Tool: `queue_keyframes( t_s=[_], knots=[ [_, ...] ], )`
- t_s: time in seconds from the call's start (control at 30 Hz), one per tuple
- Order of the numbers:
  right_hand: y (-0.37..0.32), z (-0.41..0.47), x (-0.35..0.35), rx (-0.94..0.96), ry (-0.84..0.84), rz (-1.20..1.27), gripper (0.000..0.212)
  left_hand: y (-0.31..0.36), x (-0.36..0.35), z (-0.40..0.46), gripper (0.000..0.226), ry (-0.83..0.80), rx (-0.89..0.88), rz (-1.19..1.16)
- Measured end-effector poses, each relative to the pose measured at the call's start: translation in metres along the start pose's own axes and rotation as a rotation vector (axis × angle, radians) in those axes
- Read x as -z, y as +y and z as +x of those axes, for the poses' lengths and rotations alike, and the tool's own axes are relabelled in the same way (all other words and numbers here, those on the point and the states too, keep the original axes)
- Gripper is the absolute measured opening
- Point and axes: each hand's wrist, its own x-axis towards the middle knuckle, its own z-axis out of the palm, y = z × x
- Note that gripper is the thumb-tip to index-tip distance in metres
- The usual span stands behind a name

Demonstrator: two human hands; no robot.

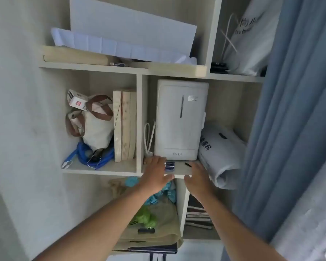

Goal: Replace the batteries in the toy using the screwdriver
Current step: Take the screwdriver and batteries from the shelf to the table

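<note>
- Two hands are up at the middle shelf (181, 169) as I look on from the head view, both with fingers spread and holding nothing.
- My left hand (155, 173) reaches over the shelf edge, fingers straight, its fingertips just beside the batteries (169, 165).
- Those batteries, dark blue with pale ends, lie side by side on the shelf board, right in front of the white appliance (180, 119) that stands upright in this compartment.
- My right hand (197, 177) is at the shelf's front edge, fingers loosely extended; a small dark object (188, 164) lies on the board just beyond them. I cannot tell what it is.
- Beside the right hand a rolled white bag (221, 157) with dark lettering leans in the corner of the same compartment.
- One compartment to the left holds a canvas tote (94, 127), a blue cable (88, 157) and upright wooden boards (124, 125).
- A blue curtain (282, 110) hangs along the right side.
</note>
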Motion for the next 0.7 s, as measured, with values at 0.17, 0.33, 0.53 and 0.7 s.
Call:
queue_keyframes(
  t_s=[0.17, 0.33, 0.53, 0.7],
  knots=[
    [0.014, 0.032, -0.008, 0.017, -0.043, -0.078, 0.055, 0.004, -0.023, 0.021, 0.092, -0.055, -0.033, 0.056],
    [0.031, 0.039, -0.02, 0.069, -0.068, -0.172, 0.07, -0.003, -0.04, 0.028, 0.093, -0.033, -0.047, 0.18],
    [0.052, 0.036, -0.026, 0.288, -0.042, -0.214, 0.066, -0.014, -0.057, 0.018, 0.077, 0.104, -0.136, 0.273],
    [0.06, 0.031, -0.028, 0.342, 0.053, -0.064, 0.04, -0.021, -0.06, 0.011, 0.06, 0.229, -0.258, 0.328]
  ],
)
